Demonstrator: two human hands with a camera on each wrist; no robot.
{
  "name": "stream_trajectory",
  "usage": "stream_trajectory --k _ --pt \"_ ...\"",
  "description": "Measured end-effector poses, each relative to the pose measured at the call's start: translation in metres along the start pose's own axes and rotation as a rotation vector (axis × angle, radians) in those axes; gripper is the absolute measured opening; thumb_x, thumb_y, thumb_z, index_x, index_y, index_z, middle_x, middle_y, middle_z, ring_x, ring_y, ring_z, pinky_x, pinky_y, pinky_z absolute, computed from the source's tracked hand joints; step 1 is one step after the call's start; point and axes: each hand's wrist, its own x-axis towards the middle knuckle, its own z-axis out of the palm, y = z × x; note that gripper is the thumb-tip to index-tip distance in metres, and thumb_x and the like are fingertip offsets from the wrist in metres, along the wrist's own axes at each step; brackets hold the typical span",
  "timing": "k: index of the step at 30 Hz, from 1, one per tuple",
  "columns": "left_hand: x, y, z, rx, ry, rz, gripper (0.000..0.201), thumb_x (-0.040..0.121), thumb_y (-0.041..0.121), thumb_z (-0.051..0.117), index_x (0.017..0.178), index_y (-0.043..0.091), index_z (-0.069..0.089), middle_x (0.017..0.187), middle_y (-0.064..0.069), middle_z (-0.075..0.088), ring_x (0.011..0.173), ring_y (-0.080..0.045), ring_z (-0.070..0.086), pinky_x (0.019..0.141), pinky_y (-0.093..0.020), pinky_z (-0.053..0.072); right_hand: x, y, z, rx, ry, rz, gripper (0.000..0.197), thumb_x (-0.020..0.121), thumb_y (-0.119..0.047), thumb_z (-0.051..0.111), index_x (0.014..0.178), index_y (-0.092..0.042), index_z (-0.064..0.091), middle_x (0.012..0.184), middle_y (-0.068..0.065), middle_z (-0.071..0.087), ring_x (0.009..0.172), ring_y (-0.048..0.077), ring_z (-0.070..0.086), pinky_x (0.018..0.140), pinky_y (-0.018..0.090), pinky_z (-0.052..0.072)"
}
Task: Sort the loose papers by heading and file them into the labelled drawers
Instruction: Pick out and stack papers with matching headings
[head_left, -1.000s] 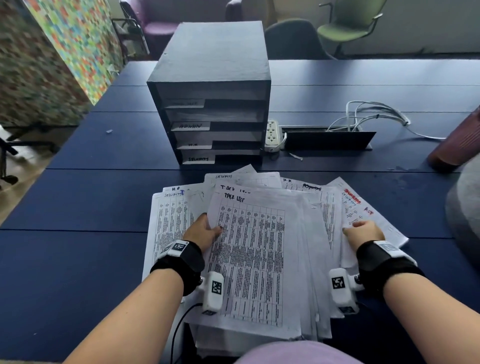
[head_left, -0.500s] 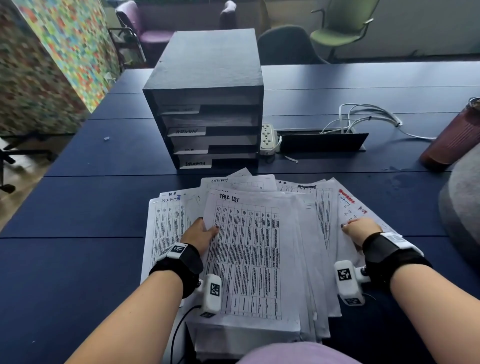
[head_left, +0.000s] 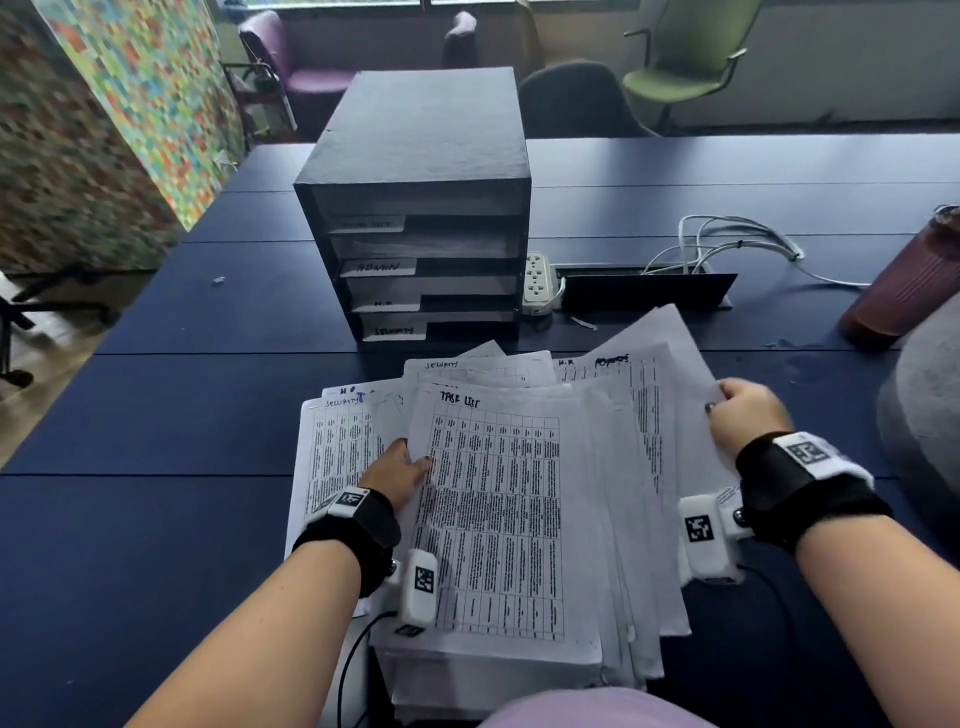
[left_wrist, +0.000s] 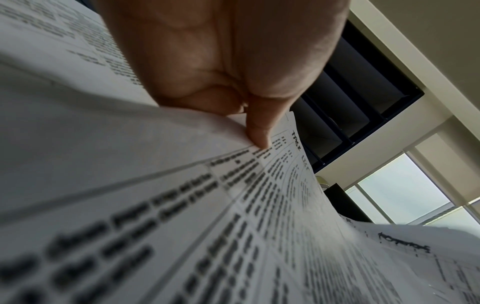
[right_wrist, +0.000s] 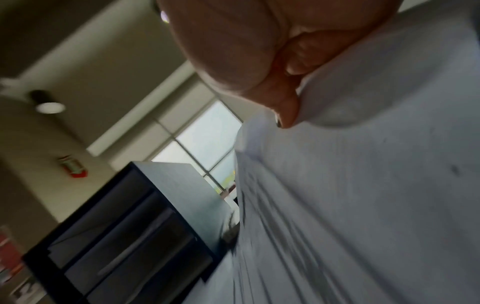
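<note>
While right hand (head_left: 748, 415) grips papers (head_left: 519, 519) edge

The papers (head_left: 498, 519) are thin matt white sheets printed in black, the drawers (head_left: 421, 218) a dark box with a rough matt finish and paper labels, the worktop (head_left: 156, 405) smooth matt navy, the wristbands (head_left: 800, 488) black cloth.

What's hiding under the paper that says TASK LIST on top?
Under the Task List sheet lie more printed sheets, fanned out; visible headings read Security and H.R.. The left hand holds its edge. What the covered pages underneath say stays hidden.
</note>
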Motion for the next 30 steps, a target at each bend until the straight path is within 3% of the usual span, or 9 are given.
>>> stream_trajectory --k 5,8,11,13,16,19,23,27,30 --pt "-0.003 0.003 -0.001 -0.004 -0.006 -0.018 0.028 0.095 0.030 0.050 0.102 0.004 0.048 0.098 -0.018 0.061 0.094 -0.034 0.060 0.087 -0.046 0.050 -0.004 -0.032 -0.051 -0.017 0.237 -0.163 0.026 0.084 -0.009 0.048 0.106 -0.010 0.062 0.104 0.026 0.063 0.099 0.042 0.056 0.082 0.038 0.044" --pt "-0.003 0.004 0.000 0.020 -0.003 -0.013 0.021 0.095 0.029 0.049 0.092 0.008 0.046 0.086 -0.010 0.057 0.082 -0.028 0.056 0.078 -0.036 0.047 -0.020 -0.060 -0.078 -0.012 0.386 -0.293 0.032 0.081 -0.009 0.044 0.108 -0.010 0.061 0.100 0.028 0.063 0.098 0.043 0.056 0.080 0.039 0.043" --pt "-0.002 0.006 0.001 0.048 0.004 -0.003 0.017 0.096 0.027 0.049 0.094 0.011 0.045 0.088 -0.007 0.056 0.082 -0.024 0.054 0.073 -0.031 0.040 -0.039 -0.085 -0.096 0.034 0.420 -0.438 0.031 0.086 -0.008 0.044 0.111 -0.016 0.061 0.105 0.020 0.065 0.100 0.037 0.056 0.080 0.034 0.041" --pt "-0.003 0.007 0.000 0.102 0.005 -0.002 0.019 0.096 0.029 0.048 0.096 0.010 0.043 0.090 -0.007 0.055 0.084 -0.024 0.053 0.073 -0.030 0.039 -0.052 -0.096 -0.093 0.096 0.336 -0.595 0.028 0.086 -0.013 0.048 0.108 -0.019 0.065 0.103 0.012 0.068 0.095 0.028 0.060 0.080 0.028 0.043" --pt "-0.005 0.010 0.000 0.137 0.025 -0.022 0.020 0.096 0.031 0.048 0.096 0.012 0.042 0.093 -0.009 0.054 0.087 -0.024 0.052 0.074 -0.029 0.037 -0.074 -0.102 -0.066 0.225 -0.010 -0.824 0.029 0.074 -0.034 0.057 0.091 -0.014 0.071 0.079 0.003 0.067 0.072 0.009 0.056 0.069 0.014 0.044" --pt "-0.006 0.011 0.000 0.153 0.039 -0.023 0.022 0.094 0.030 0.049 0.102 0.009 0.047 0.108 -0.018 0.059 0.094 -0.029 0.055 0.075 -0.029 0.035 -0.088 -0.093 -0.020 -0.044 -0.366 -0.891 0.015 0.079 -0.028 0.067 0.088 -0.016 0.070 0.076 -0.002 0.064 0.073 0.012 0.058 0.072 0.026 0.047" --pt "-0.008 0.011 -0.001 0.119 0.030 -0.008 0.023 0.094 0.018 0.047 0.113 0.004 0.050 0.115 -0.021 0.060 0.096 -0.032 0.057 0.071 -0.028 0.033 -0.111 -0.068 0.036 -0.574 -0.642 -0.830 0.022 0.081 -0.041 0.063 0.103 -0.034 0.061 0.089 -0.014 0.061 0.082 0.010 0.056 0.079 0.026 0.050" --pt "-0.009 0.010 0.000 0.071 0.058 -0.019 0.023 0.091 0.013 0.045 0.112 0.009 0.052 0.116 -0.019 0.061 0.100 -0.033 0.057 0.075 -0.027 0.035 -0.114 -0.048 0.051 -0.562 -0.845 -0.663 0.048 0.071 -0.062 0.063 0.110 -0.035 0.058 0.088 -0.015 0.059 0.082 0.009 0.056 0.078 0.028 0.050" --pt "-0.012 0.014 -0.003 0.062 0.041 -0.017 0.028 0.091 0.010 0.047 0.118 0.005 0.052 0.119 -0.020 0.060 0.107 -0.034 0.056 0.076 -0.025 0.033 -0.101 -0.037 0.053 -0.442 -0.758 -0.548 0.046 0.079 -0.064 0.050 0.106 -0.028 0.061 0.094 -0.011 0.064 0.081 0.007 0.059 0.080 0.026 0.051"
